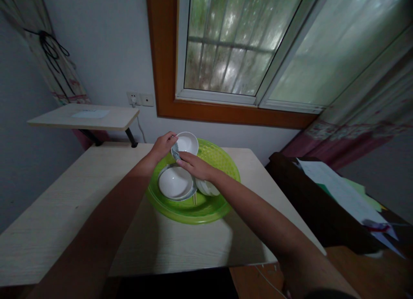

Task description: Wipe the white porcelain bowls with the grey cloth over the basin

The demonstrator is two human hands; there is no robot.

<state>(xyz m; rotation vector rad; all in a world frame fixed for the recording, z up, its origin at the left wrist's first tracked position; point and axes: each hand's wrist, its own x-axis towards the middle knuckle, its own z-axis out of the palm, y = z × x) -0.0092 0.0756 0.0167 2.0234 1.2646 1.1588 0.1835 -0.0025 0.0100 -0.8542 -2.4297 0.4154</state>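
Note:
A white bowl (189,143) is tilted above the far left part of a green basin (193,218), gripped at its left rim by my left hand (164,145). My right hand (195,164) presses a bluish-grey cloth (175,151) against the near side of that bowl. Below my hands, another white bowl (176,182) rests on other dishes in the basin. More white dishes (208,187) lie to its right, partly covered by my right wrist. Between them the ends of light chopsticks (194,198) stick out.
The basin stands on a pale wooden table (190,243). A raised shelf (87,116) with a paper on it is at the table's back left. Behind are a wall socket (133,98) and a wood-framed window (232,112). Papers (342,191) lie on dark furniture at right.

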